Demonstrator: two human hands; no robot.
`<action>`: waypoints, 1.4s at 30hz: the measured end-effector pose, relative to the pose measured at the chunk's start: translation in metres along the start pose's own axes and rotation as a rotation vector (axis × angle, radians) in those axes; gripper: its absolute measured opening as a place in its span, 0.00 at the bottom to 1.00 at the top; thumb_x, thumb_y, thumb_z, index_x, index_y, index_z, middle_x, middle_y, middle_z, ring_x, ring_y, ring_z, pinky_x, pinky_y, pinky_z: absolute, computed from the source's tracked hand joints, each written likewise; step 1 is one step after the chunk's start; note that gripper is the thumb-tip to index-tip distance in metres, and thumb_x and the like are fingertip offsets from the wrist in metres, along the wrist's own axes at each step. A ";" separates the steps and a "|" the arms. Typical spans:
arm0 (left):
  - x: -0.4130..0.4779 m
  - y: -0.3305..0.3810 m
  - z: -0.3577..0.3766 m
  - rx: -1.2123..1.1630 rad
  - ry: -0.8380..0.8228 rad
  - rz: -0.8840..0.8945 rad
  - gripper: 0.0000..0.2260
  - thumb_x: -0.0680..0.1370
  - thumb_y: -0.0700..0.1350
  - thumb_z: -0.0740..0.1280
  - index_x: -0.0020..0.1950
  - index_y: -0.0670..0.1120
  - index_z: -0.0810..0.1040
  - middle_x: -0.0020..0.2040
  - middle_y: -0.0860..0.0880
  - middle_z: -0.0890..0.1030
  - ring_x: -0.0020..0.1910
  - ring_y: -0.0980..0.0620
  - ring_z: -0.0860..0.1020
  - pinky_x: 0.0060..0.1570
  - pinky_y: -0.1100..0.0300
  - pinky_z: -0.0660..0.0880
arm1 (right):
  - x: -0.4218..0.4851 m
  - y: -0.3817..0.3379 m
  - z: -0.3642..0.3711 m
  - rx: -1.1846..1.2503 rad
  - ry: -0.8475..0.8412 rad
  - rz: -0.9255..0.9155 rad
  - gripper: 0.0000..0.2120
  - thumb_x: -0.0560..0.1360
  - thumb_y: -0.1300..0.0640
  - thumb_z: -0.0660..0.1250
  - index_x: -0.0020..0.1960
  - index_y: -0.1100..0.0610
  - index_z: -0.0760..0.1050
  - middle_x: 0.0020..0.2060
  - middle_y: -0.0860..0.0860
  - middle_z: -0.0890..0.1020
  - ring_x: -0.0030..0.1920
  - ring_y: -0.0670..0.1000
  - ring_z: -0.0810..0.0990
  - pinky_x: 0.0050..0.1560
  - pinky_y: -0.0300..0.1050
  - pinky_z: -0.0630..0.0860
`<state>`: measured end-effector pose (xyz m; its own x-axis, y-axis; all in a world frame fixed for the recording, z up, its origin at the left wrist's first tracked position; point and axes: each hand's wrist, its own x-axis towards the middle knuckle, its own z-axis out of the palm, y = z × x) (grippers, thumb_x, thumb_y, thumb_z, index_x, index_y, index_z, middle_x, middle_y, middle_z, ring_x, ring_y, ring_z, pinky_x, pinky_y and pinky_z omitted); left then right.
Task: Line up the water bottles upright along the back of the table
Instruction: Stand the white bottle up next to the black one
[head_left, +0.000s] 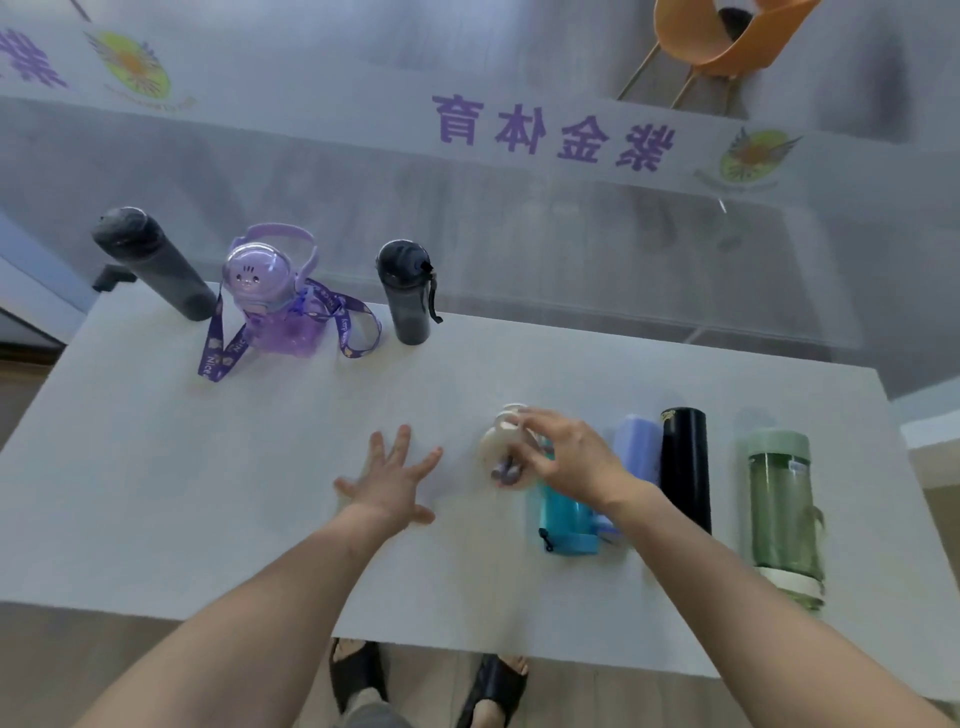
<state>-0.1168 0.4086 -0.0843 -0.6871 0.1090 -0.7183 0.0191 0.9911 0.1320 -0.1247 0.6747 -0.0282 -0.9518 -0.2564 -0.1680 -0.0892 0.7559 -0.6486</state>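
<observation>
Three bottles stand upright along the back of the white table (260, 467): a tall dark grey bottle (156, 267), a purple cartoon bottle (270, 306) with a strap, and a short dark bottle (408, 293). My right hand (566, 457) grips a cream-white lidded bottle (501, 452), lifted and tilted over the right middle of the table. My left hand (395, 478) hovers open with fingers spread, just left of it. Lying flat on the right are a teal bottle (563, 519), a lilac bottle (636, 447), a black bottle (684, 467) and a green bottle (782, 514).
A frosted glass wall with purple lettering (550, 132) runs right behind the table. An orange chair (727, 36) shows beyond it. My feet in black sandals (431, 686) are under the table's near edge.
</observation>
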 end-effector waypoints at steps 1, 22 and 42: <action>0.002 -0.001 0.000 -0.004 -0.001 -0.001 0.43 0.77 0.58 0.72 0.78 0.74 0.44 0.81 0.56 0.29 0.80 0.44 0.30 0.64 0.21 0.59 | 0.008 -0.002 -0.009 0.074 0.004 0.089 0.11 0.80 0.46 0.68 0.60 0.47 0.82 0.57 0.44 0.85 0.57 0.51 0.82 0.60 0.50 0.78; 0.005 0.007 -0.016 -0.013 0.007 -0.020 0.37 0.79 0.57 0.71 0.80 0.71 0.50 0.83 0.54 0.38 0.81 0.43 0.37 0.65 0.21 0.58 | 0.005 -0.009 0.010 0.493 0.199 0.365 0.49 0.70 0.30 0.73 0.82 0.49 0.58 0.71 0.43 0.75 0.69 0.47 0.73 0.71 0.46 0.69; 0.029 0.011 -0.023 -0.129 0.031 -0.088 0.51 0.73 0.60 0.77 0.77 0.75 0.38 0.79 0.59 0.27 0.79 0.44 0.29 0.60 0.18 0.59 | 0.100 -0.007 0.007 0.403 0.377 0.294 0.42 0.65 0.45 0.83 0.72 0.52 0.67 0.61 0.47 0.80 0.59 0.53 0.78 0.60 0.52 0.76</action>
<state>-0.1531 0.4210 -0.0880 -0.7040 0.0177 -0.7100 -0.1342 0.9784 0.1575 -0.2167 0.6392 -0.0458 -0.9644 0.2139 -0.1557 0.2397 0.4573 -0.8564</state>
